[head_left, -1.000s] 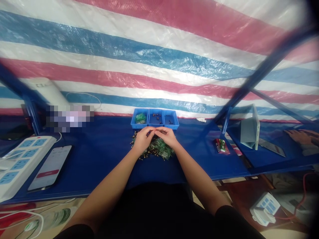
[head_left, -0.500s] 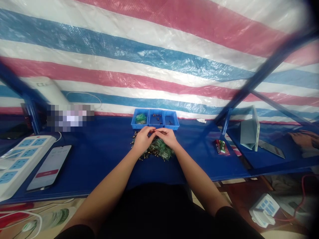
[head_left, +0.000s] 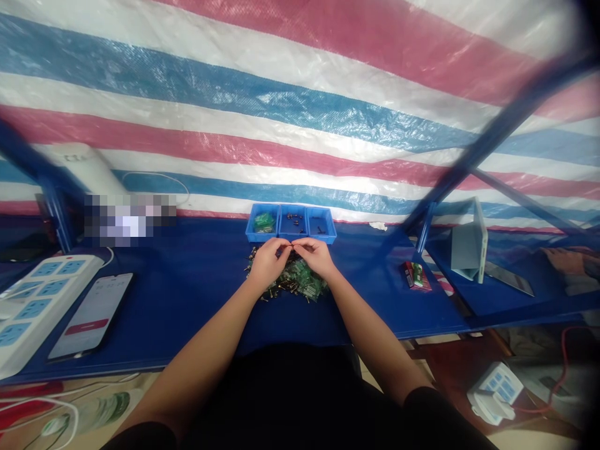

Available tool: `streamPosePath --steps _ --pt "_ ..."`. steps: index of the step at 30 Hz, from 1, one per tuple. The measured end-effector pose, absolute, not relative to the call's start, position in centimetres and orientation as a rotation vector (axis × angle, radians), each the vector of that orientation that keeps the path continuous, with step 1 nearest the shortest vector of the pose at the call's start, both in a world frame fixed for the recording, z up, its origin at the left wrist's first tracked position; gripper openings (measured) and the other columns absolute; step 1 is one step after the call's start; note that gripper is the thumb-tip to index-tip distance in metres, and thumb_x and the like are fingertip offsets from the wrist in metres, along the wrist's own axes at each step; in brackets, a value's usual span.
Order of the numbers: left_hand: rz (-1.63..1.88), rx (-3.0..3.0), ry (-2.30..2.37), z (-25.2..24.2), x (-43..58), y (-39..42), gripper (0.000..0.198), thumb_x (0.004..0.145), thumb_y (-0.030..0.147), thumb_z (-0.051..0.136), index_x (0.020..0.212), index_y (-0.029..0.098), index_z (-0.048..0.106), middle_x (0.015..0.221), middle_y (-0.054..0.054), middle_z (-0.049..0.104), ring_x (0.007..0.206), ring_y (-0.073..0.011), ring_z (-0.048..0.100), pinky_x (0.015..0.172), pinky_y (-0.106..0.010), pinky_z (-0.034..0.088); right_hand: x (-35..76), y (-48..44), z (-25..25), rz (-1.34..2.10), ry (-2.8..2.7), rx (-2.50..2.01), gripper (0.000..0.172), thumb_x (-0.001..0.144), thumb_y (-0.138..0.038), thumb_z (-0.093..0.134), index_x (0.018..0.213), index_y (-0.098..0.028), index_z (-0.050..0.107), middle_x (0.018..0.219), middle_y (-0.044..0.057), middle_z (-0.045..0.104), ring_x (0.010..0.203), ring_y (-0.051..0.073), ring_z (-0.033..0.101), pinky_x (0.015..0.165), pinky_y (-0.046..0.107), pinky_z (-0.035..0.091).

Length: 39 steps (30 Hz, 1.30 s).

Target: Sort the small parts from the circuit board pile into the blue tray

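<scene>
My left hand [head_left: 267, 261] and my right hand [head_left: 317, 255] meet fingertip to fingertip above a heap of small green circuit boards and dark components [head_left: 296, 281] on the blue table [head_left: 197, 294]. Both hands have their fingers curled in a pinch around a tiny part between them, too small to name. Just behind the hands stands a row of three blue bins [head_left: 291, 222]; the left one holds green pieces, the other two hold a few dark bits.
A white power strip [head_left: 35, 306] and a phone [head_left: 91, 315] lie at the left. A red and green packet [head_left: 416, 275], a grey stand [head_left: 469, 244] and another person's hand [head_left: 562, 257] are at the right. A striped tarp hangs behind.
My hands have stayed over the heap, shifting slightly upward with the fingertips pressed closer. The other person's hand at far right has drawn back a little.
</scene>
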State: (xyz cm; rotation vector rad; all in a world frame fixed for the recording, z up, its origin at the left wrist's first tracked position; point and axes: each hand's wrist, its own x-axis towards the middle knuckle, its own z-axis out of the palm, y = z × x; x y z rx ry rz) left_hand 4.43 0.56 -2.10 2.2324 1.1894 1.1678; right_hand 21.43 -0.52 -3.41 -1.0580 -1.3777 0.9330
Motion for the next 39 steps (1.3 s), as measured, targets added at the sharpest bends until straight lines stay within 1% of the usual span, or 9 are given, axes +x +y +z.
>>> streamPosePath --steps 5,12,15,19,22,28,32,35,39 --pt "1.155 2.26 1.171 -2.09 4.4 0.58 0.025 0.094 0.036 0.044 0.096 0.021 0.064 0.091 -0.005 0.067 0.08 -0.0172 0.06 0.068 -0.027 0.046 21.29 -0.5 -3.57 0.875 -1.367 -1.059 0.026 0.076 -0.041 0.069 0.092 -0.02 0.073 0.092 0.006 0.073 0.083 0.019 0.067 0.078 0.032 0.054" --pt "1.152 2.181 1.19 -2.42 4.4 0.8 0.022 0.093 0.036 0.048 0.102 0.022 0.062 0.096 -0.003 0.069 0.08 -0.0163 0.063 0.072 -0.027 0.047 21.27 -0.42 -3.56 0.87 -1.368 -1.053 0.023 0.076 -0.039 0.07 0.087 -0.02 0.073 0.088 0.006 0.073 0.079 0.019 0.066 0.075 0.032 0.054" --pt "1.119 2.207 1.19 -2.36 4.36 0.77 0.022 0.094 0.035 0.046 0.097 0.021 0.062 0.094 -0.003 0.069 0.08 -0.0164 0.062 0.074 -0.028 0.047 21.25 -0.45 -3.5 0.868 -1.373 -1.081 0.025 0.076 -0.041 0.069 0.088 -0.019 0.073 0.088 0.006 0.073 0.079 0.019 0.066 0.075 0.032 0.054" --pt "1.075 2.221 1.202 -2.19 4.28 0.59 0.024 0.095 0.037 0.042 0.098 0.02 0.06 0.089 -0.004 0.067 0.077 -0.0168 0.061 0.071 -0.028 0.045 21.09 -0.65 -3.37 0.845 -1.372 -1.085 0.028 0.076 -0.042 0.07 0.093 -0.019 0.072 0.09 0.006 0.072 0.08 0.018 0.066 0.074 0.031 0.054" --pt "1.065 2.212 1.215 -2.15 4.26 0.5 0.027 0.096 0.039 0.04 0.097 0.02 0.059 0.086 -0.003 0.066 0.076 -0.0171 0.06 0.07 -0.028 0.045 21.03 -0.77 -3.29 0.831 -1.385 -1.074 0.026 0.075 -0.039 0.071 0.092 -0.019 0.072 0.091 0.007 0.072 0.078 0.018 0.066 0.073 0.031 0.054" --pt "1.1 2.179 1.176 -2.33 4.43 0.59 0.024 0.094 0.037 0.045 0.104 0.022 0.06 0.095 -0.003 0.068 0.078 -0.016 0.062 0.072 -0.027 0.046 21.33 -0.67 -3.38 0.833 -1.392 -1.093 0.024 0.078 -0.04 0.068 0.088 -0.019 0.073 0.088 0.007 0.073 0.077 0.019 0.067 0.072 0.032 0.055" --pt "1.103 2.199 1.159 -2.23 4.39 0.64 0.023 0.094 0.036 0.044 0.1 0.022 0.061 0.094 -0.003 0.068 0.077 -0.0156 0.062 0.071 -0.027 0.046 21.31 -0.74 -3.36 0.814 -1.41 -1.104 0.026 0.078 -0.041 0.068 0.092 -0.019 0.072 0.09 0.007 0.073 0.078 0.019 0.067 0.072 0.032 0.055" --pt "1.078 2.214 1.202 -2.09 4.24 0.65 0.025 0.095 0.039 0.042 0.097 0.022 0.061 0.086 -0.002 0.067 0.072 -0.0154 0.06 0.066 -0.027 0.044 21.21 -0.82 -3.32 0.792 -1.398 -1.119 0.029 0.077 -0.041 0.068 0.097 -0.02 0.072 0.09 0.006 0.072 0.076 0.019 0.066 0.07 0.031 0.055" --pt "1.083 2.193 1.241 -2.12 4.2 0.68 0.026 0.095 0.041 0.043 0.096 0.022 0.061 0.084 -0.002 0.068 0.07 -0.0156 0.061 0.065 -0.027 0.044 21.26 -0.76 -3.42 0.774 -1.395 -1.117 0.027 0.078 -0.04 0.068 0.095 -0.02 0.072 0.089 0.006 0.072 0.075 0.019 0.066 0.07 0.032 0.055"
